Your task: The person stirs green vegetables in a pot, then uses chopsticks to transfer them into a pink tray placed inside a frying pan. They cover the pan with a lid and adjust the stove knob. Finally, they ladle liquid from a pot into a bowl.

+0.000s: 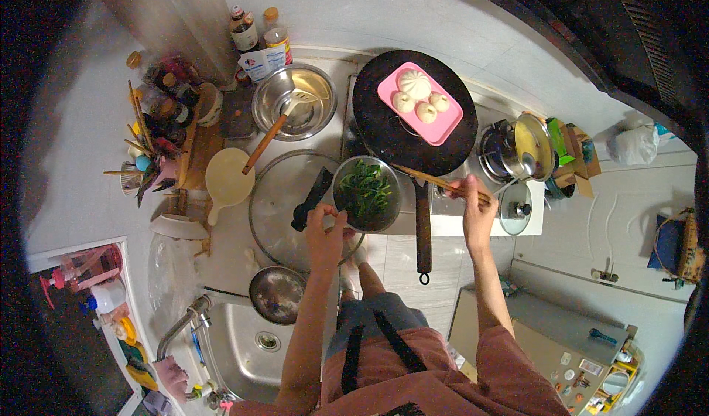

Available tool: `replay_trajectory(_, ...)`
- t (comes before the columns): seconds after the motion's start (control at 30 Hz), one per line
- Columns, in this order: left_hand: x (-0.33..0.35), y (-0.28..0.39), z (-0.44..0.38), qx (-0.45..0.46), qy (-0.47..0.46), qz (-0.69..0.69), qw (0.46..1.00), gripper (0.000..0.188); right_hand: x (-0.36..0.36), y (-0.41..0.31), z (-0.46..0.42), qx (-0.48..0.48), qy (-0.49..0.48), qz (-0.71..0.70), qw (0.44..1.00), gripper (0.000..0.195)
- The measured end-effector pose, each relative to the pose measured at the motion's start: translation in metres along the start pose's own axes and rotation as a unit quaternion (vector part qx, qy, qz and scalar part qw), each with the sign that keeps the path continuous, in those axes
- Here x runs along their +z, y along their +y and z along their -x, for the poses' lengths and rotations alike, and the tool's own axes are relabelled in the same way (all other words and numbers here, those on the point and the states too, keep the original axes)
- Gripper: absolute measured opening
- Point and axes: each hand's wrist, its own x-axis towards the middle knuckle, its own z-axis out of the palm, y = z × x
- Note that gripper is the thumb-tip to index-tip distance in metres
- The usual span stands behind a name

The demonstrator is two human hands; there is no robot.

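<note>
My left hand [327, 233] grips the near-left rim of a clear bowl [391, 212] with thumb and fingers. Dark green cooked leaves [365, 186] lie in the bowl. In my right hand [476, 211] is a pair of wooden chopsticks [429, 179], pointing left past the bowl's upper right rim, over the near edge of a large black pan [451, 153]. Resting in that pan, a pink tray [438, 134] carries one large pleated bun [414, 85] and several small buns [426, 112]. Under and left of the bowl lies a large glass lid [277, 216] with a black handle [318, 194].
The pan's wooden handle [423, 233] juts out past the counter edge. A pot [548, 139] with yellowish liquid and a ladle [526, 168] stands right, near a small lid [512, 222]. Left are a steel basin [266, 114] with a slotted turner [277, 125] and a sink [243, 349].
</note>
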Motion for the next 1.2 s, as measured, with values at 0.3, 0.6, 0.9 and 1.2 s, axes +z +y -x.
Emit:
replay_trajectory(0.3,0.001,-0.002,0.002,0.030,0.008,-0.010,0.999,0.015,-0.020,-0.033,0.035,-0.008,-0.056,-0.044,0.997,0.045)
replay_trajectory(0.6,-0.001,-0.004,-0.001,0.031,-0.004,-0.013,0.999,0.016,-0.001,-0.008,0.015,-0.107,-0.021,0.079,0.991,0.023)
replay_trajectory(0.9,-0.006,-0.001,0.000,-0.033,-0.003,0.034,0.999,0.015,-0.007,-0.018,0.013,-0.004,0.016,-0.059,0.998,0.044)
replay_trajectory(1.2,-0.004,-0.009,-0.003,-0.030,-0.011,0.055,0.998,0.017,-0.029,-0.021,0.033,-0.010,0.012,-0.097,0.995,0.045)
